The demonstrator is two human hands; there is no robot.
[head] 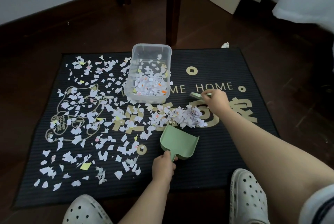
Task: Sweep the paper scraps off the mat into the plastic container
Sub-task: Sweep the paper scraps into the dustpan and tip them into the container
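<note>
A black doormat (207,160) with gold lettering lies on the dark wooden floor. Paper scraps (81,119), mostly white, cover its left half, and a denser heap (184,118) lies at the middle. A clear plastic container (132,64) stands at the mat's far edge, holding several scraps. My left hand (163,167) grips the handle of a green dustpan (179,144), whose open mouth points at the heap. My right hand (216,102) holds a small green brush (196,95) just beyond the heap.
Two dark wooden chair legs (172,7) stand behind the container. A single scrap (225,45) lies on the floor past the mat's far right corner. My two white perforated clogs (247,196) rest at the mat's near edge. White cloth hangs at the upper right.
</note>
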